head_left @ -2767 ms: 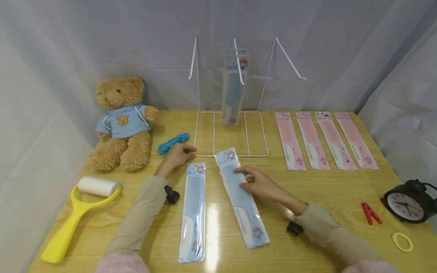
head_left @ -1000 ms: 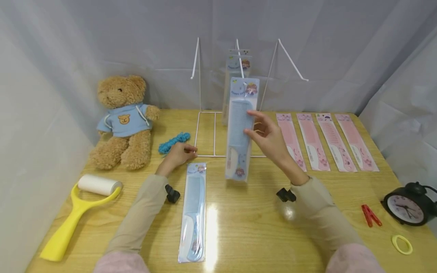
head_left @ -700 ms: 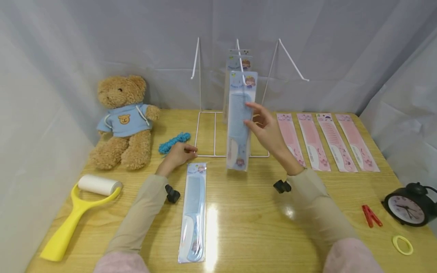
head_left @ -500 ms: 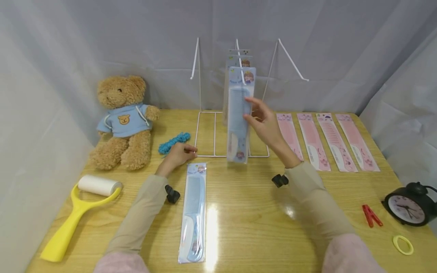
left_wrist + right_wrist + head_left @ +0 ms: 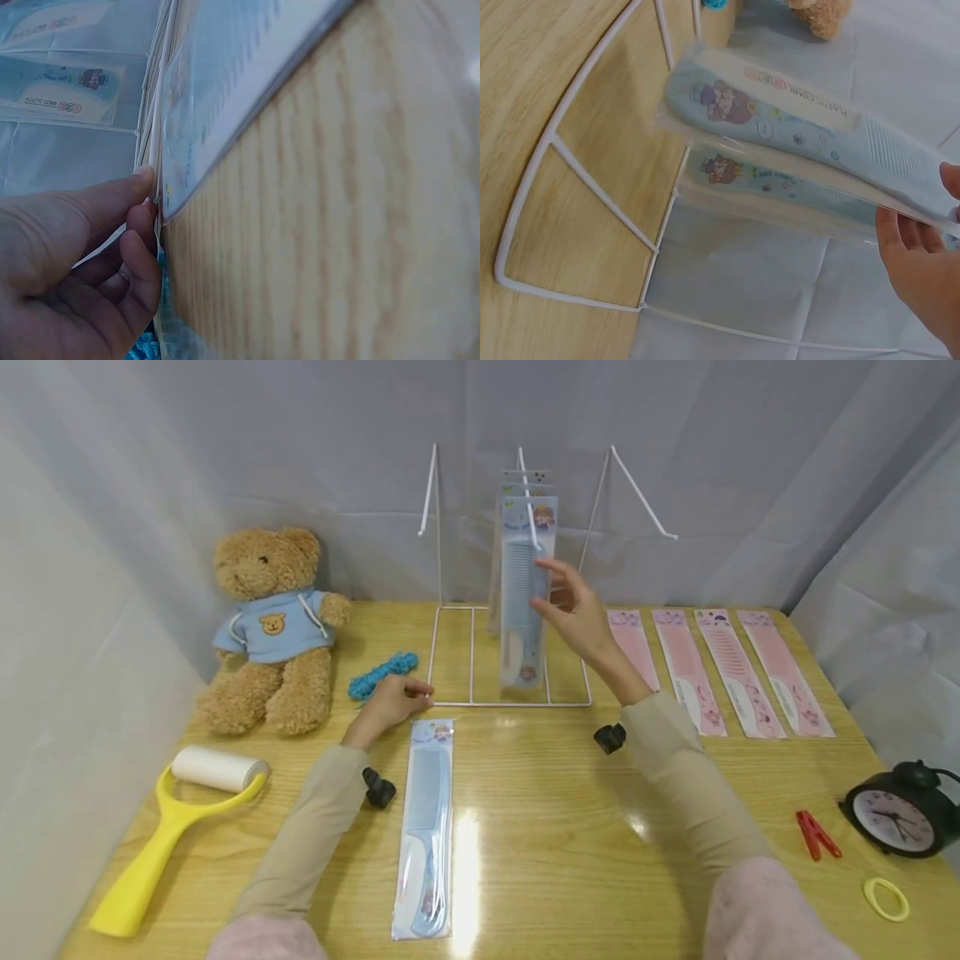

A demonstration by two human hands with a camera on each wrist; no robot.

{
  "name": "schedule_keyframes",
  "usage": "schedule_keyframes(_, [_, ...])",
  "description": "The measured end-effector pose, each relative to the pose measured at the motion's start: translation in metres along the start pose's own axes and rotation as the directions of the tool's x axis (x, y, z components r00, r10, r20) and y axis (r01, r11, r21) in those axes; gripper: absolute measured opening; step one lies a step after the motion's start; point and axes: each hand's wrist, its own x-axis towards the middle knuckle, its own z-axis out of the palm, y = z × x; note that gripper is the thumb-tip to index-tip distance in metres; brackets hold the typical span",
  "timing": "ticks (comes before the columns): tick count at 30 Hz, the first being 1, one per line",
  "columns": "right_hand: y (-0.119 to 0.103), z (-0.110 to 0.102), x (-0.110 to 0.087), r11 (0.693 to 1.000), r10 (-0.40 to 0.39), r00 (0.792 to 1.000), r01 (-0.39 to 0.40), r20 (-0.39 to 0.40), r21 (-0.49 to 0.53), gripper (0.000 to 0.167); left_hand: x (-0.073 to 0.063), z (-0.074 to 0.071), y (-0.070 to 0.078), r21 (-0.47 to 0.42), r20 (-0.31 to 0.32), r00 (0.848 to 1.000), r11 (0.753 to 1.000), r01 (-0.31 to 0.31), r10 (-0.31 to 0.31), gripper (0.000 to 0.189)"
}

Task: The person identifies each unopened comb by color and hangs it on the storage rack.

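Note:
My right hand [image 5: 588,622] pinches the right edge of a blue comb in a clear packet [image 5: 519,593]. The packet hangs upright at the middle prong of a white wire rack [image 5: 472,652], and the prong's tip shows in front of its top. Behind it hang other packeted combs, mostly hidden; one blue comb [image 5: 765,180] shows in the right wrist view. With thumb and forefinger, my left hand [image 5: 388,702] grips the front left corner of the rack's base, which the left wrist view [image 5: 82,262] shows close up. Another packeted blue comb [image 5: 426,827] lies on the table before it.
Several pink packeted combs [image 5: 686,672] lie in a row at right. A teddy bear [image 5: 273,627], blue cord [image 5: 382,674] and yellow-handled roller [image 5: 176,818] are at left. A black alarm clock [image 5: 900,806], red clip [image 5: 816,835] and yellow ring [image 5: 885,899] lie near the right edge.
My right hand has lifted the second blue comb from the table and carried it up and back onto the middle prong. My left hand stays at the rack's corner.

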Motion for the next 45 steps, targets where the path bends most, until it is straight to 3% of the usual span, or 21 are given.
schedule_keyframes(7, [0.010, -0.001, -0.001, 0.996, 0.026, 0.999, -0.029, 0.042, 0.080, 0.054, 0.000, 0.000, 0.001, -0.002, -0.006, 1.000, 1.000, 0.019, -0.019, 0.029])
schedule_keyframes(16, [0.025, -0.002, -0.005, 0.993, 0.088, 0.994, -0.093, 0.072, 0.066, 0.051, 0.001, -0.001, 0.002, -0.005, -0.007, 1.000, 1.000, 0.021, -0.021, 0.029])
schedule_keyframes(23, [0.032, -0.004, -0.007, 0.996, 0.087, 0.995, -0.088, 0.054, 0.018, 0.047, -0.002, -0.001, 0.004, 0.003, -0.003, 1.000, 1.000, 0.016, -0.016, 0.029])
schedule_keyframes(26, [0.020, -0.005, -0.011, 0.994, 0.105, 0.993, -0.105, 0.058, 0.000, 0.047, -0.001, -0.001, 0.004, 0.000, -0.002, 1.000, 1.000, 0.014, -0.014, 0.029])
schedule_keyframes(30, [0.021, -0.004, -0.014, 0.993, 0.115, 0.992, -0.114, 0.051, -0.016, 0.047, -0.002, -0.001, 0.003, -0.001, 0.001, 1.000, 1.000, 0.014, -0.014, 0.030])
schedule_keyframes(33, [0.036, -0.004, -0.015, 0.995, 0.097, 0.995, -0.095, 0.034, -0.039, 0.047, -0.002, -0.001, 0.004, -0.002, 0.001, 1.000, 1.000, 0.015, -0.015, 0.030])
schedule_keyframes(45, [0.035, -0.002, -0.043, 0.994, 0.076, 0.997, -0.076, -0.006, -0.077, 0.042, -0.002, 0.000, 0.002, -0.007, -0.001, 1.000, 1.000, 0.015, -0.015, 0.029])
